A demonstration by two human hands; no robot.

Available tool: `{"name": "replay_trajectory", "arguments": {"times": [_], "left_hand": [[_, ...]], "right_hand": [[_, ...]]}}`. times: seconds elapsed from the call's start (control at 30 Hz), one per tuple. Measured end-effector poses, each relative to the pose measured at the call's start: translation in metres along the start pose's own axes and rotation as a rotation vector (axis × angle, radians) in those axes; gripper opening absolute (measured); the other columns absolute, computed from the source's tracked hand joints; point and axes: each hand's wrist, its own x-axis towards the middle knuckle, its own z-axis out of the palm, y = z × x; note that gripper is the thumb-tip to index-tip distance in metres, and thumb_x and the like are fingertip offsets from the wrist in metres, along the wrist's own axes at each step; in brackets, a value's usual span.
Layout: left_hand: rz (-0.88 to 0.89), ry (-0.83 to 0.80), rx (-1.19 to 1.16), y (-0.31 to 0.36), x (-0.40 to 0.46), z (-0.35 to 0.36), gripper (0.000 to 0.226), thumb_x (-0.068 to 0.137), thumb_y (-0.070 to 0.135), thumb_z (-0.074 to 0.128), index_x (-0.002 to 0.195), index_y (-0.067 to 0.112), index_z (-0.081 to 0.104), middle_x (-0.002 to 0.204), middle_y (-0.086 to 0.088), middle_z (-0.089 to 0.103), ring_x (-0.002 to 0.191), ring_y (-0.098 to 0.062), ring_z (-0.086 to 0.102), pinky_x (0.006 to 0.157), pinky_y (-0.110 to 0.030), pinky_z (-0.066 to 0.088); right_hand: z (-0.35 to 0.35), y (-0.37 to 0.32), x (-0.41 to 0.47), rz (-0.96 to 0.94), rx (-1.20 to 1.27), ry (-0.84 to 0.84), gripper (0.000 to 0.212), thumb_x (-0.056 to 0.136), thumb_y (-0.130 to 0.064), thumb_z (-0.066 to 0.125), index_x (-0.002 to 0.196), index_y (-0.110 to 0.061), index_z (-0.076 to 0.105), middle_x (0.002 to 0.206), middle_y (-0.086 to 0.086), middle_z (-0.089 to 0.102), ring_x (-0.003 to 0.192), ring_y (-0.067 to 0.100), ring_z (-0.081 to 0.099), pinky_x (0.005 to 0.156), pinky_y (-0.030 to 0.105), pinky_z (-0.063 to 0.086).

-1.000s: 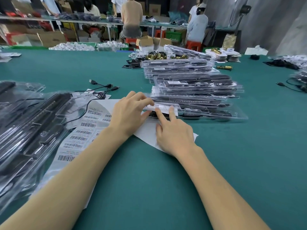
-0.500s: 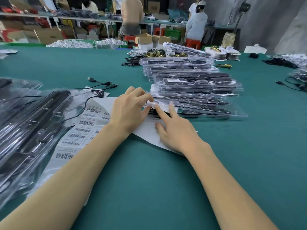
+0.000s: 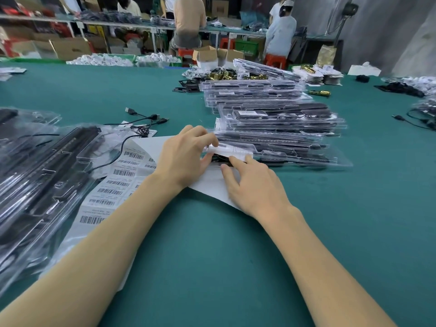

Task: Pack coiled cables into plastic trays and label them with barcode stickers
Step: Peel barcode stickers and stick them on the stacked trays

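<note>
My left hand (image 3: 186,156) pinches the near left corner of the nearest clear plastic tray (image 3: 278,149), thumb under and fingers over, by a white barcode sticker (image 3: 232,152) on that tray. My right hand (image 3: 254,185) lies flat, its straight index and middle fingers pressing the sticker's lower edge. The tray holds black cable parts and sits at the front of a long overlapping row of packed trays (image 3: 271,107). A sheet of barcode stickers (image 3: 113,185) lies to the left, its blank white backing (image 3: 212,185) folded under both hands.
A heap of clear trays with black parts (image 3: 40,175) fills the left side. Loose black USB cables (image 3: 146,119) lie beyond the sticker sheet. Gold connectors (image 3: 224,75) and more cables sit further back on the green table (image 3: 212,267). People work at benches behind.
My left thumb and fingers have closed on the tray's corner and lifted it a little. The right fingers stay pressed on the sticker and have shifted slightly right.
</note>
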Motion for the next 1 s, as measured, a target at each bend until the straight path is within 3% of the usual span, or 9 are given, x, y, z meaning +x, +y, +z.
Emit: {"name": "replay_trajectory", "arguments": {"times": [0.07,0.17,0.33,0.5,0.73,0.83,1.0], "left_hand": [[-0.001,-0.021,-0.038,-0.002,0.0,0.001,0.006,0.092,0.022,0.067,0.098,0.022,0.069,0.1,0.005,0.064,0.095,-0.02,0.057,0.061,-0.031,0.045],[0.001,-0.039,-0.073,-0.004,0.0,0.0,0.006,0.091,0.024,0.067,0.096,0.022,0.069,0.099,0.004,0.063,0.094,-0.02,0.058,0.063,-0.034,0.048],[-0.001,-0.051,-0.091,-0.003,-0.001,0.0,0.009,0.091,0.027,0.067,0.097,0.021,0.069,0.1,0.004,0.063,0.097,-0.021,0.058,0.066,-0.039,0.051],[0.006,-0.054,-0.153,-0.003,-0.003,-0.002,0.014,0.087,0.024,0.072,0.099,0.016,0.071,0.1,-0.001,0.063,0.094,-0.024,0.058,0.073,-0.043,0.051],[-0.043,-0.065,-0.242,-0.011,-0.007,-0.006,0.021,0.081,0.023,0.079,0.088,0.01,0.064,0.096,-0.001,0.058,0.081,-0.026,0.059,0.074,-0.044,0.052],[-0.062,-0.065,-0.231,-0.011,-0.008,-0.005,0.023,0.081,0.027,0.079,0.089,0.011,0.064,0.099,-0.001,0.057,0.083,-0.024,0.057,0.074,-0.041,0.051],[-0.067,-0.057,-0.233,-0.013,-0.007,-0.004,0.024,0.08,0.029,0.08,0.088,0.01,0.067,0.103,-0.001,0.057,0.094,-0.02,0.056,0.081,-0.037,0.049]], "right_hand": [[0.001,0.0,0.0,0.009,-0.03,-0.032,0.052,0.104,-0.053,0.025,0.145,-0.027,0.045,0.153,0.012,0.038,0.12,0.037,0.053,0.09,0.041,0.044],[0.005,-0.002,0.0,0.026,-0.081,-0.077,0.052,0.105,-0.051,0.024,0.151,-0.029,0.035,0.159,0.017,0.027,0.123,0.037,0.05,0.092,0.041,0.043],[0.01,-0.01,0.0,0.072,-0.258,-0.094,0.056,0.103,-0.056,0.02,0.154,-0.031,0.026,0.161,0.019,0.022,0.121,0.034,0.05,0.082,0.042,0.034],[0.008,-0.006,0.0,0.056,-0.264,-0.104,0.058,0.103,-0.056,0.019,0.157,-0.033,0.019,0.164,0.017,0.016,0.121,0.034,0.05,0.076,0.04,0.029],[0.008,-0.008,-0.001,0.048,-0.287,-0.132,0.06,0.104,-0.053,0.023,0.159,-0.034,0.009,0.165,0.02,0.009,0.123,0.035,0.048,0.082,0.041,0.034],[0.001,-0.005,-0.001,0.038,-0.205,-0.139,0.058,0.104,-0.05,0.031,0.158,-0.036,0.016,0.162,0.021,0.017,0.122,0.036,0.05,0.089,0.04,0.041],[-0.007,-0.005,-0.004,0.022,-0.108,-0.095,0.051,0.1,-0.042,0.045,0.15,-0.032,0.038,0.131,0.019,0.046,0.11,0.037,0.054,0.078,0.037,0.038]]}}
